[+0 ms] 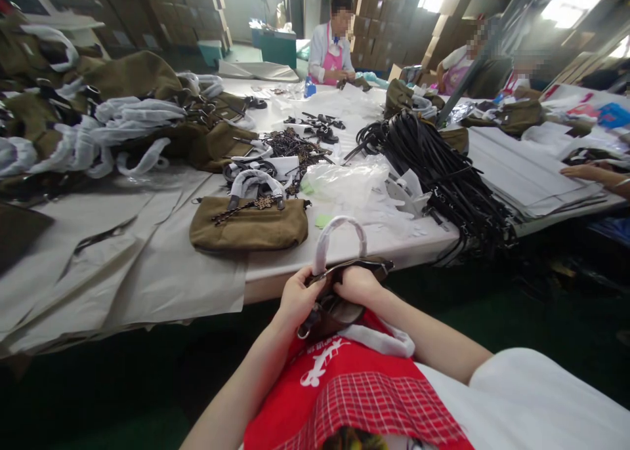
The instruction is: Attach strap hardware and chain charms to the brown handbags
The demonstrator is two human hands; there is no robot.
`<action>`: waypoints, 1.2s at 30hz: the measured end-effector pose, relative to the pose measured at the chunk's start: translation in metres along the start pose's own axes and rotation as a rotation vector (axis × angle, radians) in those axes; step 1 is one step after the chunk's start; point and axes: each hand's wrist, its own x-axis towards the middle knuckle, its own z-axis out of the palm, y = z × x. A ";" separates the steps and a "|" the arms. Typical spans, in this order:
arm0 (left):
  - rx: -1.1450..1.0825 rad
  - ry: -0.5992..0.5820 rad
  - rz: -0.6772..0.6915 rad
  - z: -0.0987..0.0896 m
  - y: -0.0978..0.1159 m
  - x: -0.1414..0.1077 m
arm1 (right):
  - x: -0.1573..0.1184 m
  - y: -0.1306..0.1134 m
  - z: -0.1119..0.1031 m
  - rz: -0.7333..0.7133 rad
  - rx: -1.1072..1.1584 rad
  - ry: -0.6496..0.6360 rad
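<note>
A brown handbag (335, 315) rests open-mouthed in my lap against the table edge, its wrapped handles looping up at the far side and down over the red apron. My left hand (301, 296) is closed on the near-left part of the bag's rim, thumb over the edge. Inside the bag's mouth is my right hand (358, 286), its fingers hidden by the bag and the wrist bent. Just beyond, to the left, an olive-brown handbag (249, 230) stands on the table with white-wrapped handles and a braided charm with a flower-shaped ornament.
Many bags with wrapped handles (132, 119) are heaped at the left. A bundle of black straps (423, 155) hangs over the table edge at right, near clear plastic (344, 181) and dark cords (290, 148). Across the table a co-worker (332, 50) handles something; others sit at right.
</note>
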 end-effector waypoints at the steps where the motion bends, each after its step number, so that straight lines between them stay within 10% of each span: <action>1: 0.000 0.002 -0.002 0.000 0.000 0.000 | 0.001 0.002 -0.001 -0.003 0.008 0.000; 15: 0.118 0.007 0.047 -0.012 0.002 0.003 | -0.019 -0.029 -0.007 -0.388 0.186 0.030; 23: 1.032 -0.046 0.122 -0.030 0.039 -0.012 | 0.001 -0.017 0.000 -0.382 0.305 0.065; 30: 1.104 -0.043 0.085 -0.023 0.026 -0.011 | 0.002 -0.023 0.019 -0.469 0.396 0.072; 36: 1.111 0.099 0.597 -0.014 0.024 -0.027 | 0.003 -0.013 -0.001 -0.287 0.889 -0.077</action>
